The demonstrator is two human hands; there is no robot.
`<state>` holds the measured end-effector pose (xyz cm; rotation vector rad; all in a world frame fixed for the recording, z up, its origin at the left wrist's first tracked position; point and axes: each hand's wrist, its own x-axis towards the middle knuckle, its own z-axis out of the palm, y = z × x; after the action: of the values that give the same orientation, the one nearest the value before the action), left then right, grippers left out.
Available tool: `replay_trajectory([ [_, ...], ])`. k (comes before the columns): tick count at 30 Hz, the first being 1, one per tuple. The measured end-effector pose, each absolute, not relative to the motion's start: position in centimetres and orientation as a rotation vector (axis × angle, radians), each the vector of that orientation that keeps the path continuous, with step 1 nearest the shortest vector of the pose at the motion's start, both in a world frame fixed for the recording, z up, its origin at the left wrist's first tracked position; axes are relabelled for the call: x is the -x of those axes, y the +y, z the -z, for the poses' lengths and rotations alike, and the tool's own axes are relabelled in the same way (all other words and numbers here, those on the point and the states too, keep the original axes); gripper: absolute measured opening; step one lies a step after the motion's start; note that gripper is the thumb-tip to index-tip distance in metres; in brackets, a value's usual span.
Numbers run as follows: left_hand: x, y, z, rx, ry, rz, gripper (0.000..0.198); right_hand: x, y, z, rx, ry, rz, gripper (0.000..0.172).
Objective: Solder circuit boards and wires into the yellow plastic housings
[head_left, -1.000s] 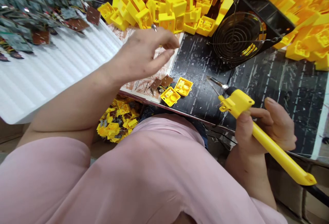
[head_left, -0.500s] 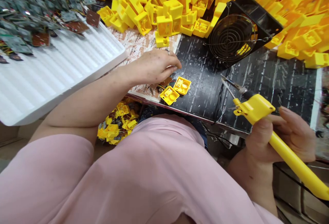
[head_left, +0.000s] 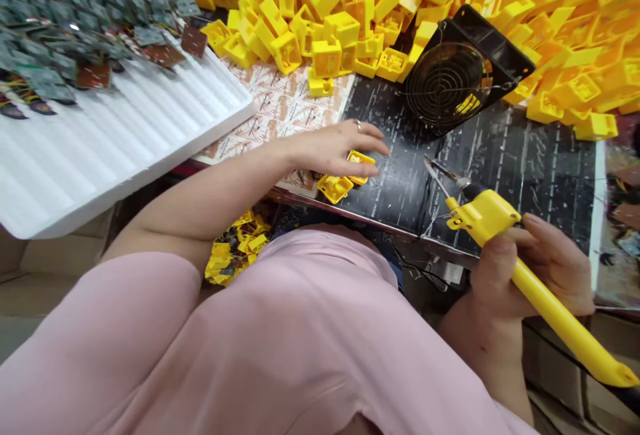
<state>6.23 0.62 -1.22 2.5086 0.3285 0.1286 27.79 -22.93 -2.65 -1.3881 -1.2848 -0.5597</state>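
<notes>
My left hand (head_left: 345,148) is spread, palm down, over the black mat, with a ring on one finger. Beneath its fingers lies an open yellow case half (head_left: 361,163), partly hidden. A second yellow case half (head_left: 335,188) sits beside it near the table's front edge. On the right, my right hand (head_left: 535,268) is closed around a yellow-handled soldering tool (head_left: 487,215), whose metal tip points up and left over the mat.
A black fan (head_left: 445,82) stands behind the mat. Yellow cases (head_left: 345,25) are heaped along the back. At left, a white foam tray (head_left: 125,135) holds many circuit boards (head_left: 93,15). More yellow parts (head_left: 233,255) lie below the table edge.
My left hand has moved right and its fingers have spread, now over the case half. My right hand still holds the tool, shifted slightly left in view.
</notes>
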Motion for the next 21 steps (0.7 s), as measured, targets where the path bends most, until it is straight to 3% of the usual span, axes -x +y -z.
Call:
replay_trajectory([
  [5,-3.0,-1.5,-0.2,-2.749,0.185,0.197,0.028,-28.0,-22.6,3.3,1.383,-1.360,0.516,0.039],
  [10,3.9,-0.5,-5.1,-2.385,0.184,0.573,0.023,-28.1,-21.6,3.3,1.411,-1.368,0.433,0.037],
  [12,3.6,1.2,-5.4,-2.462,0.493,0.419,0.028,-27.8,-20.9,3.2,1.381,-1.351,0.429,0.036],
  [14,1.1,3.6,-4.3,-2.593,1.004,0.039,0.037,-27.5,-20.2,3.0,1.346,-1.331,0.442,0.037],
  [16,-2.1,6.0,-2.4,-2.559,1.373,-0.285,0.058,-27.3,-19.5,2.8,1.321,-1.285,0.485,0.040],
  [18,-5.0,7.8,-0.5,-2.482,1.484,-0.348,0.071,-27.3,-19.1,2.6,1.314,-1.242,0.529,0.050],
  [21,-7.0,7.7,1.0,-2.517,1.333,-0.313,0.065,-27.5,-18.8,2.6,1.343,-1.238,0.504,0.048],
])
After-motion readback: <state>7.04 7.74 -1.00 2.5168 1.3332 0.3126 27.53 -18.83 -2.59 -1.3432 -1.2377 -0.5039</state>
